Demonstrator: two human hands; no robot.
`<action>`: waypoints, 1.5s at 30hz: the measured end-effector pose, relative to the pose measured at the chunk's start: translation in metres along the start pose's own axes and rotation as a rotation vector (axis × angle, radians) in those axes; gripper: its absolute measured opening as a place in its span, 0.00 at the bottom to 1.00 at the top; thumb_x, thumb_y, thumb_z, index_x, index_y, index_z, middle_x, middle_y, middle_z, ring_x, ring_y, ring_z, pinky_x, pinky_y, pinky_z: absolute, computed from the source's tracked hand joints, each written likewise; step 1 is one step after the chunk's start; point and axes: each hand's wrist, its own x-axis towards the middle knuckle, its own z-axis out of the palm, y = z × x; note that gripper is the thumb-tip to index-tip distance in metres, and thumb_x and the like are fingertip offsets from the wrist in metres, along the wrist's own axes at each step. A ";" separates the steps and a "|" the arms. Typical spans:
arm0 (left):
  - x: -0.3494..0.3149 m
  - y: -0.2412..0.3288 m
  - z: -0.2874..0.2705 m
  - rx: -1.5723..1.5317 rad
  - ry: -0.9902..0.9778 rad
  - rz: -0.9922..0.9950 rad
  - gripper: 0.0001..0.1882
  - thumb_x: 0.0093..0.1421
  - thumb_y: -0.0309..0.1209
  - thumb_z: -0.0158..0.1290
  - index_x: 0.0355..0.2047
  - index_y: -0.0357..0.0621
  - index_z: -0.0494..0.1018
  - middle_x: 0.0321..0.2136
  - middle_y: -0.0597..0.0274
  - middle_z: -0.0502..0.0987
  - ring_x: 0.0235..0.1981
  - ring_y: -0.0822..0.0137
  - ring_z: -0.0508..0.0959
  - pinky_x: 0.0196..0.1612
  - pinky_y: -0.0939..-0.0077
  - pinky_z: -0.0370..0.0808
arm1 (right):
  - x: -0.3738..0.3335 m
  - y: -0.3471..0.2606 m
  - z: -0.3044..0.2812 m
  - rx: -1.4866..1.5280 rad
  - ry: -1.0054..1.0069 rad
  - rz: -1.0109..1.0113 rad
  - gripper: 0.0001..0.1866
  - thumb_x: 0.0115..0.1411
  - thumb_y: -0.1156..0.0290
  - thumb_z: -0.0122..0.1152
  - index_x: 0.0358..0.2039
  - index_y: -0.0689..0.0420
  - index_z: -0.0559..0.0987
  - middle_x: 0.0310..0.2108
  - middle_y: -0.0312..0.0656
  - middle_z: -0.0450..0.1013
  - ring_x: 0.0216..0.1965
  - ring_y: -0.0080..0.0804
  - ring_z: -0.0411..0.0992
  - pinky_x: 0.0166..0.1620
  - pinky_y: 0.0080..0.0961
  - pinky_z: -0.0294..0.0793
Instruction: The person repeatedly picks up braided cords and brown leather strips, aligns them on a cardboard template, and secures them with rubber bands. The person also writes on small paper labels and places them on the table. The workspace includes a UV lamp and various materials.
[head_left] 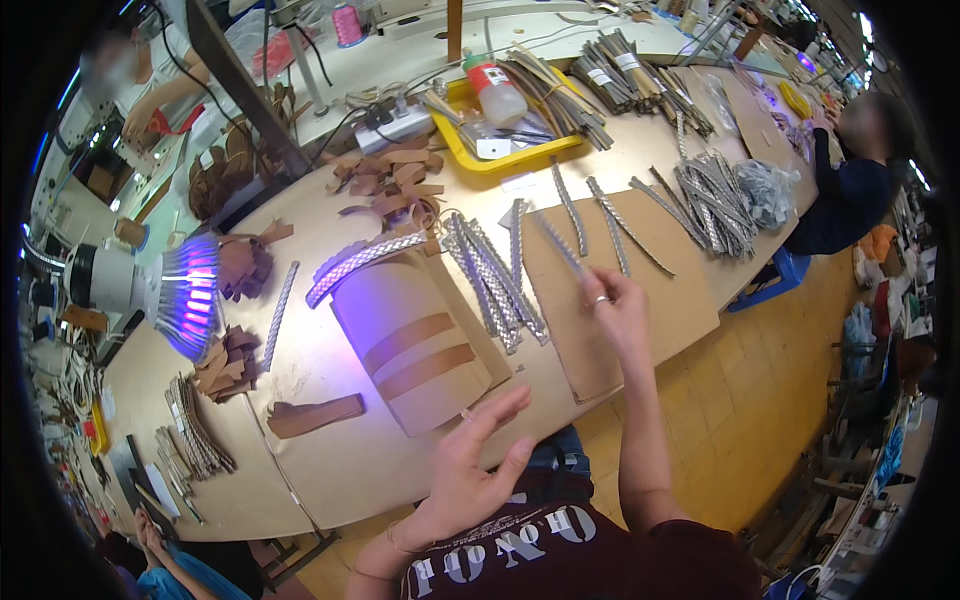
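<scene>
Pinched in the fingers of my right hand (615, 300) is a grey braided strap (558, 242), its far end reaching over a flat cardboard sheet (660, 290). Several loose braided straps (620, 225) lie on that sheet. My left hand (478, 462) hovers by the table's near edge, fingers apart and holding nothing. Just beyond it is a curved cardboard form (400, 300) bearing two brown strips (410, 340). A silvery braided strap (365, 262) arches over the form's far end. A bunch of silvery braided straps (485, 275) lies between form and sheet.
A lit purple lamp (190, 295) stands at left, near brown leather scraps (228, 365). At the back is a yellow tray (500, 162) with a bottle (495, 92). More strap bundles (715, 205) lie to the right. Other people sit around the table.
</scene>
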 end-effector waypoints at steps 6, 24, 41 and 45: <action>-0.002 -0.001 0.001 0.225 -0.099 -0.004 0.18 0.60 0.26 0.56 0.50 0.39 0.73 0.49 0.51 0.76 0.50 0.57 0.77 0.53 0.68 0.72 | 0.013 0.007 -0.015 -0.594 0.337 -0.234 0.15 0.59 0.60 0.62 0.34 0.60 0.82 0.33 0.46 0.74 0.38 0.43 0.72 0.44 0.36 0.69; 0.001 -0.011 0.006 0.244 -0.235 -0.059 0.18 0.61 0.31 0.55 0.51 0.40 0.72 0.50 0.49 0.75 0.51 0.50 0.75 0.54 0.64 0.70 | 0.034 0.022 -0.071 0.332 -0.118 0.073 0.12 0.64 0.66 0.59 0.39 0.63 0.80 0.27 0.36 0.77 0.26 0.18 0.72 0.30 0.16 0.71; 0.081 -0.046 0.057 -0.430 0.035 -0.179 0.26 0.69 0.32 0.44 0.64 0.37 0.55 0.60 0.53 0.65 0.62 0.62 0.65 0.62 0.68 0.62 | -0.031 -0.002 -0.058 0.564 -0.474 0.131 0.11 0.62 0.71 0.59 0.41 0.64 0.78 0.31 0.41 0.77 0.30 0.25 0.77 0.36 0.21 0.78; 0.134 -0.046 0.065 -0.558 0.070 -0.124 0.28 0.71 0.37 0.41 0.65 0.36 0.51 0.62 0.49 0.61 0.64 0.59 0.62 0.63 0.66 0.60 | -0.043 -0.011 -0.052 0.475 -0.456 0.151 0.11 0.61 0.71 0.61 0.41 0.65 0.78 0.31 0.42 0.78 0.30 0.29 0.78 0.35 0.23 0.80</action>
